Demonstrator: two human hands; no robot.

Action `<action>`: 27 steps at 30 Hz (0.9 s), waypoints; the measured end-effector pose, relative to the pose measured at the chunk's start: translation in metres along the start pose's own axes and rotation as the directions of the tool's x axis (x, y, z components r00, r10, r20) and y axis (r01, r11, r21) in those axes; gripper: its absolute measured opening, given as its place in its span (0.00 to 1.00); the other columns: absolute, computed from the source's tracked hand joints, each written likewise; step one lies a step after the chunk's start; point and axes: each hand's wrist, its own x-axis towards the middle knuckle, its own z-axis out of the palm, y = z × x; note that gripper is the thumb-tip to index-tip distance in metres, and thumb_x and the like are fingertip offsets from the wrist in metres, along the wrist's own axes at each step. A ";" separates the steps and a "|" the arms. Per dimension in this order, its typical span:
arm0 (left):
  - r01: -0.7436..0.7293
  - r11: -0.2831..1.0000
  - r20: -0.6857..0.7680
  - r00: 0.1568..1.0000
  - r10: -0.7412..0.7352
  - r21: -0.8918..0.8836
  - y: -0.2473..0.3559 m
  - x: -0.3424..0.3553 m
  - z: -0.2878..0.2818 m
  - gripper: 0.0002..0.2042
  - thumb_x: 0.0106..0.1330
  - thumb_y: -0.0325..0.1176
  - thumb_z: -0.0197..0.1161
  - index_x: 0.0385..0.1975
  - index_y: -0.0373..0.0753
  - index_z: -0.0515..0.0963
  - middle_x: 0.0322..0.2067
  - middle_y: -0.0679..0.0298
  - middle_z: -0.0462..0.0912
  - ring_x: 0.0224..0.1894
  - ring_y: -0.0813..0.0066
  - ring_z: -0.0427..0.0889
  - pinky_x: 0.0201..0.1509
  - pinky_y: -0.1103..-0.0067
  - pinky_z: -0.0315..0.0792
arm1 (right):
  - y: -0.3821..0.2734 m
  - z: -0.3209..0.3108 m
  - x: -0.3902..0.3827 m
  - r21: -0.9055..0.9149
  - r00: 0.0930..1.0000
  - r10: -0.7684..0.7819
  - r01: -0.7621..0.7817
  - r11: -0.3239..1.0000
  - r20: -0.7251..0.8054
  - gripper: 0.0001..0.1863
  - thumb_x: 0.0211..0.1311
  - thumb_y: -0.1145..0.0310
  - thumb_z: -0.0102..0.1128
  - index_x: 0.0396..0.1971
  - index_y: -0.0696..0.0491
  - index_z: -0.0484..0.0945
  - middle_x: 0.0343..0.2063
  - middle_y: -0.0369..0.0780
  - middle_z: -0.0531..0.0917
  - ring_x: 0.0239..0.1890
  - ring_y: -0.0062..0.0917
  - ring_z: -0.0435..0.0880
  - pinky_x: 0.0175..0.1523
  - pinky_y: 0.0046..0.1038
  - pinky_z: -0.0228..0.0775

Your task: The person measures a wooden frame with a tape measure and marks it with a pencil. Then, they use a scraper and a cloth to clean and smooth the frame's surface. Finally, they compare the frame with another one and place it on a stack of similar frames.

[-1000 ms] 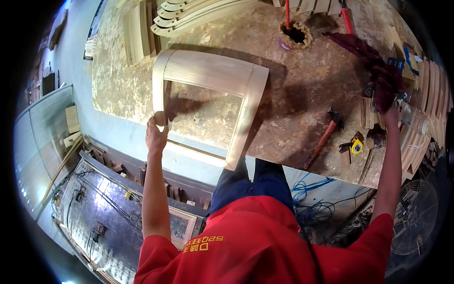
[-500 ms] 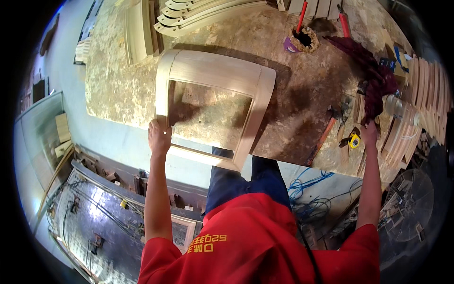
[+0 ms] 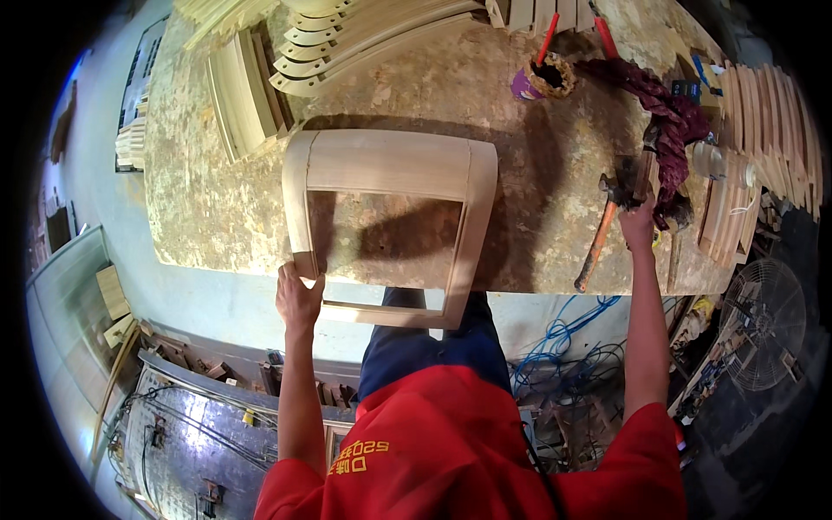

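Observation:
A pale wooden frame (image 3: 390,160) with rounded upper corners and a broad curved top rail lies on the worktable, its lower end jutting past the near edge. My left hand (image 3: 300,295) is closed round the frame's lower left corner. On the right, my right hand (image 3: 639,227) is closed at the lower end of a dark, narrow piece (image 3: 643,176) whose kind I cannot make out. A crumpled maroon cloth (image 3: 680,130) lies just beyond that hand. Left of it rests a hammer (image 3: 596,247) with an orange handle.
Curved slats (image 3: 373,43) and flat boards (image 3: 243,100) are stacked at the far left of the worktable (image 3: 199,208). A crusted purple pot (image 3: 548,78) holds a red-handled tool. More wooden strips (image 3: 767,113) and a clear jar (image 3: 709,160) stand right; a fan (image 3: 763,321) is below.
My right hand has moved left, from beside the cloth's lower end toward the hammer, and the dark piece now shows at it. My left hand still grips the frame. The view has shifted slightly.

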 end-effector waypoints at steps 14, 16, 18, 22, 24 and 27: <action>-0.004 0.916 -0.193 0.978 -0.081 -0.402 0.057 0.100 -0.008 0.24 0.61 0.45 0.74 0.42 0.38 0.69 0.33 0.47 0.80 0.38 0.39 0.80 0.42 0.53 0.72 | -0.232 -0.081 -0.208 0.164 0.757 -0.575 0.553 0.817 0.310 0.31 0.73 0.74 0.56 0.73 0.35 0.71 0.43 0.45 0.78 0.40 0.45 0.85 0.45 0.42 0.80; -0.032 0.908 -0.241 0.967 -0.077 -0.419 0.057 0.103 -0.001 0.24 0.60 0.46 0.74 0.43 0.39 0.69 0.32 0.45 0.82 0.36 0.36 0.81 0.40 0.52 0.73 | -0.250 -0.072 -0.211 0.031 0.732 -0.579 0.611 0.791 0.359 0.32 0.72 0.73 0.56 0.74 0.38 0.70 0.45 0.47 0.77 0.36 0.46 0.87 0.42 0.46 0.81; -0.030 0.905 -0.242 0.967 -0.081 -0.423 0.055 0.102 0.001 0.23 0.60 0.45 0.74 0.43 0.39 0.69 0.34 0.44 0.82 0.38 0.35 0.81 0.40 0.53 0.73 | -0.273 -0.066 -0.204 -0.080 0.739 -0.546 0.620 0.781 0.395 0.32 0.71 0.74 0.56 0.74 0.38 0.70 0.45 0.47 0.76 0.37 0.47 0.87 0.43 0.46 0.81; -0.060 0.914 -0.290 0.955 -0.064 -0.401 0.060 0.103 0.002 0.25 0.56 0.41 0.76 0.46 0.40 0.69 0.37 0.45 0.83 0.40 0.34 0.81 0.42 0.53 0.74 | -0.337 -0.068 -0.130 0.072 0.716 -0.536 0.568 0.820 0.447 0.20 0.70 0.71 0.57 0.61 0.49 0.80 0.42 0.54 0.84 0.44 0.50 0.86 0.49 0.47 0.80; -0.028 0.913 -0.258 0.962 -0.085 -0.408 0.052 0.098 0.003 0.25 0.55 0.39 0.76 0.47 0.40 0.69 0.37 0.45 0.83 0.40 0.34 0.81 0.43 0.54 0.74 | -0.344 -0.101 -0.124 0.069 0.648 -0.538 0.602 0.795 0.539 0.17 0.70 0.70 0.57 0.57 0.52 0.81 0.41 0.54 0.86 0.47 0.50 0.86 0.51 0.48 0.79; -0.013 0.919 -0.277 0.955 -0.105 -0.395 0.058 0.100 0.002 0.25 0.56 0.37 0.75 0.49 0.40 0.69 0.36 0.46 0.82 0.41 0.35 0.81 0.44 0.54 0.75 | -0.340 -0.103 -0.112 0.090 0.616 -0.579 0.639 0.764 0.534 0.17 0.70 0.71 0.58 0.56 0.51 0.82 0.42 0.52 0.87 0.48 0.50 0.86 0.51 0.48 0.77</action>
